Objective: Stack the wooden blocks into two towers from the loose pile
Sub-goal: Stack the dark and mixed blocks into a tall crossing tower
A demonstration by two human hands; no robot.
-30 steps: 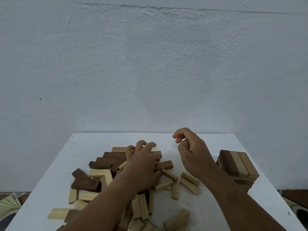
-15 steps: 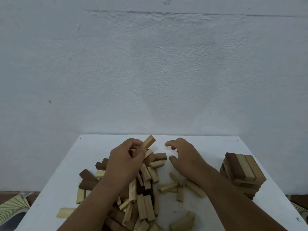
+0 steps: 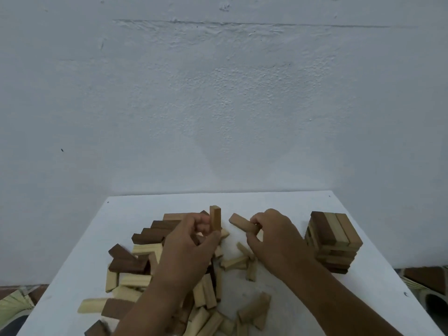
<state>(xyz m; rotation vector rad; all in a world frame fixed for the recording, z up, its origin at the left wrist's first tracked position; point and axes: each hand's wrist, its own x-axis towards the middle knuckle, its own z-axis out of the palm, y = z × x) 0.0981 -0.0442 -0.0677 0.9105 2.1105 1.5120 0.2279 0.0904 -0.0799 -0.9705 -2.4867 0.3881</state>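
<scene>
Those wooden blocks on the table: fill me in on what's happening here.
A person is sorting a loose pile on a white table. The left hand holds a tan block upright; the right hand pinches another block. One tower stands at right; no second is visible.

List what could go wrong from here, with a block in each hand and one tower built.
1. The left hand pinches its upright block low down, so it could pivot out of the grip.
2. The finished tower stands near the table edge, beside the right forearm; a brush could topple it.
3. The right hand holds its tilted block by one end only.
</scene>
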